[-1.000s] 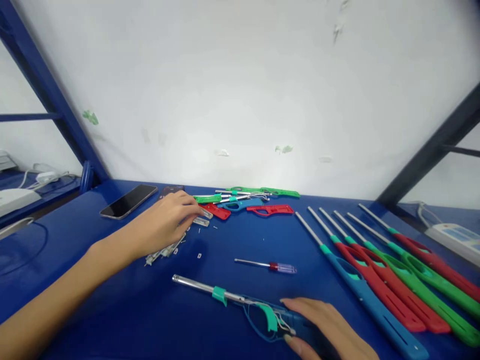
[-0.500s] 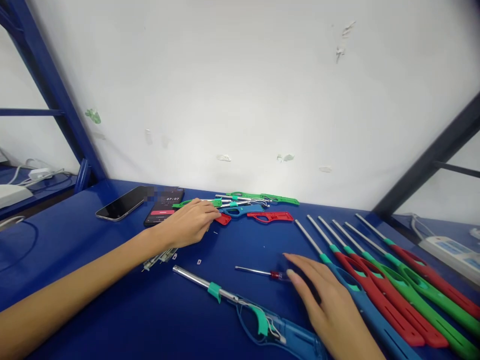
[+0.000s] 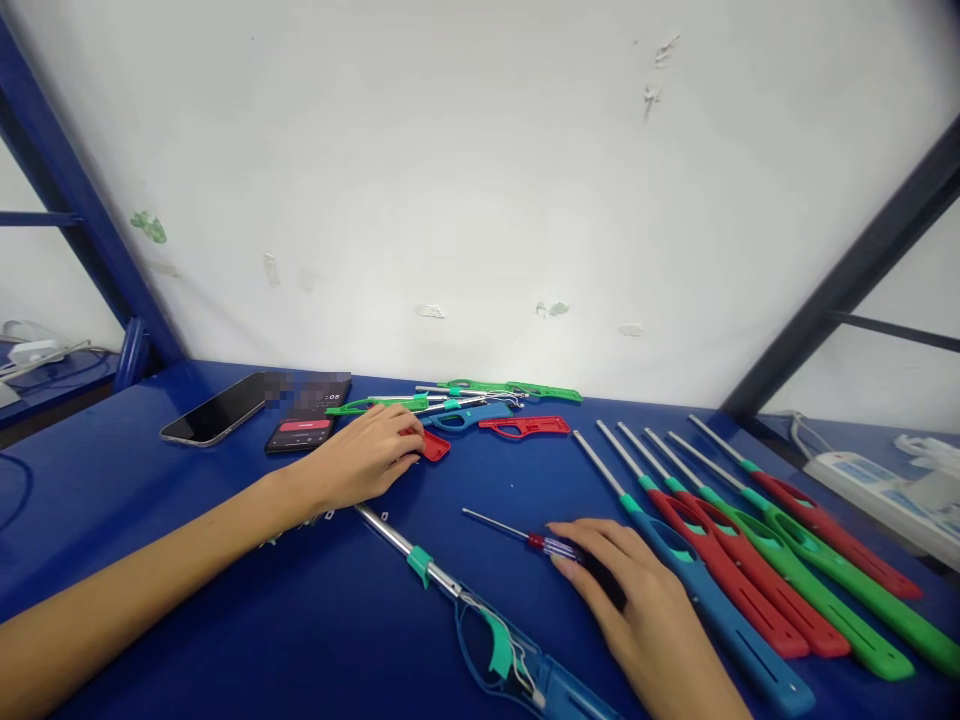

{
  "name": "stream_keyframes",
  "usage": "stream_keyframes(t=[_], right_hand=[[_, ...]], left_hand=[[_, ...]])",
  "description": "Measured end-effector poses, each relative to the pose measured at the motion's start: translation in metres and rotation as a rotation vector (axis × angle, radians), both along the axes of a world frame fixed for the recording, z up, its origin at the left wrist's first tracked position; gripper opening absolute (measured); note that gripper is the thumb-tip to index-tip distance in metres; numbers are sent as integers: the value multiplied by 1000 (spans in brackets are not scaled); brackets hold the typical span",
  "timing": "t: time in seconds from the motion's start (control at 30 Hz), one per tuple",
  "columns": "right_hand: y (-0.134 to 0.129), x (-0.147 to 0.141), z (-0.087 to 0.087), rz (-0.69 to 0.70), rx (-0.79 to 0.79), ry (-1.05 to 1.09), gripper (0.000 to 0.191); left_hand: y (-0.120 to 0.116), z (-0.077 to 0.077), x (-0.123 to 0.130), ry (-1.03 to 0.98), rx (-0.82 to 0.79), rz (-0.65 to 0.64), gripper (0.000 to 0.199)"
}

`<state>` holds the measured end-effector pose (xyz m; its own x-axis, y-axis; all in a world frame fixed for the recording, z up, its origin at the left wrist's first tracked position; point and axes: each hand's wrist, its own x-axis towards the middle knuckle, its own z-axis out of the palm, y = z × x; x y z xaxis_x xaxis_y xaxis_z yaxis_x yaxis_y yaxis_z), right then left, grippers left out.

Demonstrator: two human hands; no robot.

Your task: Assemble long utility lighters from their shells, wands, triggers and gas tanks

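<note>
My left hand is closed at the near end of a pile of parts, its fingers on a red lighter casing half and partly covering it. Between the thumb and fingers of my right hand lies the handle of a screwdriver, its shaft pointing left. In front of me rests an opened blue gas lighter, with a metal tube, a teal trigger and white wires showing inside. Behind my left hand are a blue casing half, a green casing half and another red casing half.
Several whole long-necked lighters in blue, red and green lie side by side at the right. Two phones, one dark and one with a lit screen, lie at the left. A white wall and a power strip stand beyond.
My right hand has closed around the screwdriver handle and tilted it. My left hand has drawn the red casing half slightly nearer. The view has shifted a little to the right.
</note>
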<state>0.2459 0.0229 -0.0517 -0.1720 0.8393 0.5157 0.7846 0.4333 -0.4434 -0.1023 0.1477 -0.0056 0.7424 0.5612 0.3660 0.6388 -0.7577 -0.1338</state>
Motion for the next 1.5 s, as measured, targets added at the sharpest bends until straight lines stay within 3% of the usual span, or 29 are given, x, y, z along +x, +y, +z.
stream_keyframes(t=[0.1,0.2,0.27,0.37,0.43,0.53,0.67,0.93,1.03,1.2,1.33,1.5], right_hand=[[-7,1,6,-28,73,55,25],[-21,0,20,158,73,108,15],[-28,-3,32,355,-38,115,16],[-33,-9,46,504,-279,47,46],[-32,-13,48,459,-372,-9,58],[-28,-14,42,413,-403,-56,49],[-25,-9,29,387,-292,-24,29],[-20,-2,16,148,-67,38,23],[-16,1,8,104,-80,-3,28],[-14,3,-5,55,-121,-9,34],[-13,4,-6,15,-103,-14,35],[-13,4,2,11,-50,-34,32]], left_hand=[[-1,0,-2,-5,8,10,14],[3,2,-2,-4,23,29,17],[10,6,2,1,29,43,21],[28,13,17,8,14,67,27],[41,19,30,13,-14,95,33],[57,23,44,39,-74,153,35],[65,20,47,87,-167,210,35],[64,20,45,102,-204,266,33],[50,30,34,69,-168,291,32],[16,44,-10,56,-176,300,25],[1,40,-39,96,-251,246,23],[0,30,-46,83,-298,227,24]])
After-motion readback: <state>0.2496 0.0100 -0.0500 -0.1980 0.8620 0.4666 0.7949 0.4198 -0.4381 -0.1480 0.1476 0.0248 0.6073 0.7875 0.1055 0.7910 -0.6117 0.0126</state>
